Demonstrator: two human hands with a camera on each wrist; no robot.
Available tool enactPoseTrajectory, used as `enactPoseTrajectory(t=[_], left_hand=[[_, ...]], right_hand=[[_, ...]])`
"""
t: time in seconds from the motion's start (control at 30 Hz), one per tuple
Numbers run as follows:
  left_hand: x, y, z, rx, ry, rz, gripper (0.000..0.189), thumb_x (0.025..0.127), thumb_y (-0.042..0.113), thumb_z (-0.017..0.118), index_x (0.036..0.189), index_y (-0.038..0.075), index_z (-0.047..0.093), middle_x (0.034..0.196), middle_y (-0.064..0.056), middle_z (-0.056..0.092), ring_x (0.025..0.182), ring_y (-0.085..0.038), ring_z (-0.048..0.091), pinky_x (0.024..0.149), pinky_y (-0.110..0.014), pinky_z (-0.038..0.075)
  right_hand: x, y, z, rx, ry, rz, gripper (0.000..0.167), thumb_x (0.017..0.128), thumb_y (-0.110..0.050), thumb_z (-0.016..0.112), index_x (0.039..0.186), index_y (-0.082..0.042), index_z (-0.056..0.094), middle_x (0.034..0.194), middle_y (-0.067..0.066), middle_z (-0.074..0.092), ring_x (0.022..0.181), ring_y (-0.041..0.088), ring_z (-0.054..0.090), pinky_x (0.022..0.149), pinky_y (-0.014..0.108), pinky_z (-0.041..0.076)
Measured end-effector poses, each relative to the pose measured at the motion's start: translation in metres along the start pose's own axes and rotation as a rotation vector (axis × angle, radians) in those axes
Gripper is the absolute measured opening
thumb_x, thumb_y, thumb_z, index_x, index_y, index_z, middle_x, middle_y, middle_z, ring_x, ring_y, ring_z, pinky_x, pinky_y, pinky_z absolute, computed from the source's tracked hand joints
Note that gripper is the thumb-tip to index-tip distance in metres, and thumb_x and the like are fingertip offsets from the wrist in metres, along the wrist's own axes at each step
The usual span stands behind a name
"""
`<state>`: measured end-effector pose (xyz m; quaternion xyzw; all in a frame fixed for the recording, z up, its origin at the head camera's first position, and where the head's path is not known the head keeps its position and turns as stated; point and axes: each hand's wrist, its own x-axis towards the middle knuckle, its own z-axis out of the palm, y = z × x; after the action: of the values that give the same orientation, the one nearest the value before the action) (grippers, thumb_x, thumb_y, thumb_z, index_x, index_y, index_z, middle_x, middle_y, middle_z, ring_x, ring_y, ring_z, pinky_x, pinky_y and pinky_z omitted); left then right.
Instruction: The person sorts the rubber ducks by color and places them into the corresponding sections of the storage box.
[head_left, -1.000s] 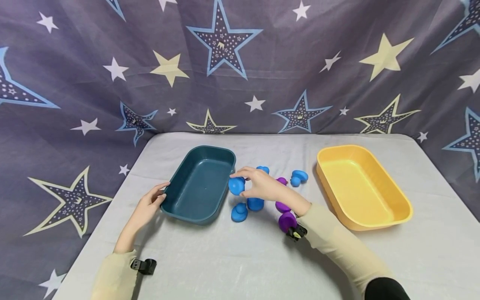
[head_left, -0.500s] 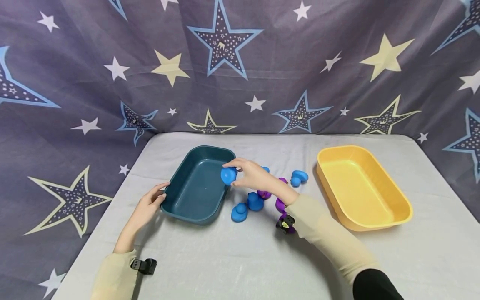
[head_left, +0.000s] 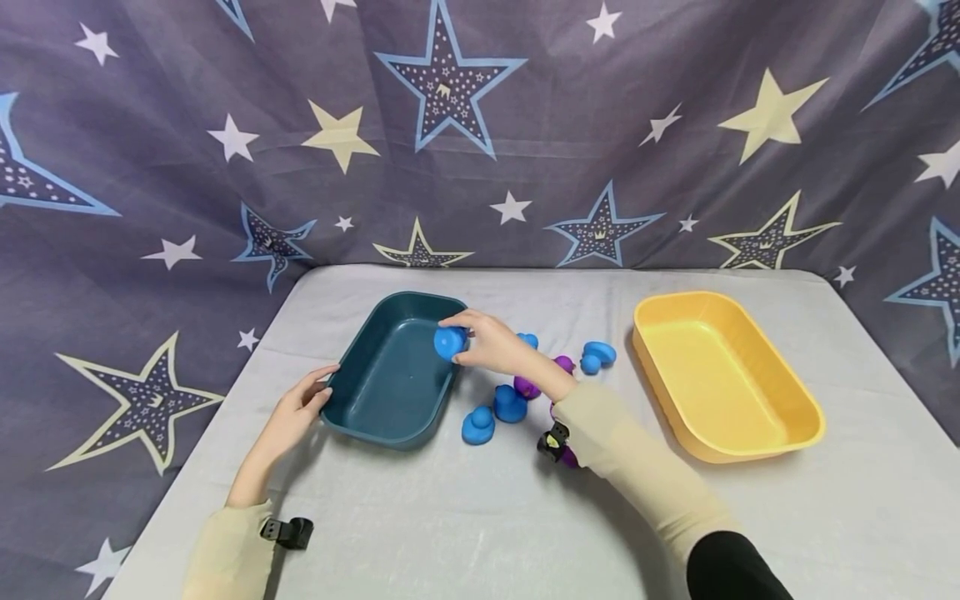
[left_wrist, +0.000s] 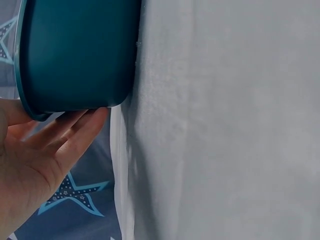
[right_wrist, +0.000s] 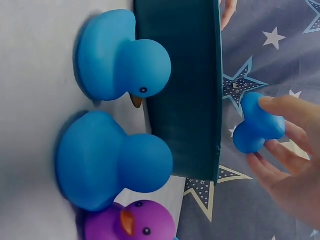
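The right hand (head_left: pixel 489 342) pinches a smooth blue toy duck (head_left: pixel 448 342) above the two o'clock side of the rectangular dark-teal plastic tub (head_left: pixel 397 371); the left hand (head_left: pixel 292 414), fingers extended, touches its nine o'clock side.

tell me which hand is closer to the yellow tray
Right. The right hand, gripping a blue duck at the right rim of the teal tray, is left of the yellow tray; the left hand is farther left, touching the teal tray's left side.

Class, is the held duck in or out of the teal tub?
Out: the right wrist view shows fingers holding the duck above the rim.
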<state>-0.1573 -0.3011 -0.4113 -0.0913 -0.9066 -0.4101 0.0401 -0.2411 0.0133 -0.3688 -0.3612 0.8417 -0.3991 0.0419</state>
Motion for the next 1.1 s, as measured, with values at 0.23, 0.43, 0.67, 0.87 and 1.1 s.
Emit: enactPoseTrajectory(t=[0.23,0.43,0.67,0.87,1.1], left_hand=[[0.0,0.0,-0.001,-0.024,-0.015,-0.01,0.037,0.093,0.01,0.045,0.129,0.001,0.041,0.099,-0.024,0.057,0.069,-0.007,0.049,0.056,-0.022,0.041],[0.0,0.0,-0.002,-0.032,-0.037,-0.025,0.038,0.093,0.01,0.044,0.13,0.001,0.04,0.102,-0.027,0.055,0.067,-0.006,0.048,0.055,-0.022,0.041],[0.0,0.002,-0.002,-0.076,-0.055,-0.027,0.039,0.093,0.007,0.044,0.13,-0.001,0.039,0.098,-0.026,0.054,0.055,-0.011,0.045,0.051,-0.026,0.041],[0.001,0.004,-0.003,-0.107,-0.076,-0.045,0.04,0.093,0.007,0.044,0.131,-0.001,0.037,0.094,-0.024,0.054,0.049,-0.014,0.042,0.051,-0.029,0.043],[0.002,0.003,-0.005,-0.128,-0.089,-0.043,0.042,0.093,0.007,0.044,0.132,-0.002,0.034,0.085,-0.02,0.053,0.047,-0.014,0.039,0.05,-0.029,0.043]], right_hand=[[0.007,0.001,0.004,-0.016,0.011,0.028,0.049,0.076,-0.008,0.067,0.123,-0.005,0.052,0.12,0.013,0.049,0.095,0.02,0.052,0.083,0.029,0.043],[0.011,0.001,0.006,-0.034,0.023,0.045,0.05,0.075,-0.008,0.068,0.122,-0.005,0.053,0.119,0.012,0.051,0.088,0.019,0.05,0.077,0.027,0.043],[0.014,0.002,0.008,-0.041,0.02,0.056,0.05,0.075,-0.008,0.068,0.122,-0.005,0.052,0.12,0.013,0.05,0.102,0.02,0.049,0.087,0.031,0.041],[0.016,0.003,0.008,-0.046,0.002,0.075,0.05,0.076,-0.009,0.067,0.124,-0.006,0.051,0.121,0.013,0.049,0.104,0.021,0.049,0.088,0.032,0.041],[0.018,0.004,0.008,-0.054,-0.012,0.073,0.049,0.078,-0.008,0.065,0.125,-0.005,0.05,0.12,0.014,0.048,0.098,0.023,0.051,0.082,0.03,0.043]])
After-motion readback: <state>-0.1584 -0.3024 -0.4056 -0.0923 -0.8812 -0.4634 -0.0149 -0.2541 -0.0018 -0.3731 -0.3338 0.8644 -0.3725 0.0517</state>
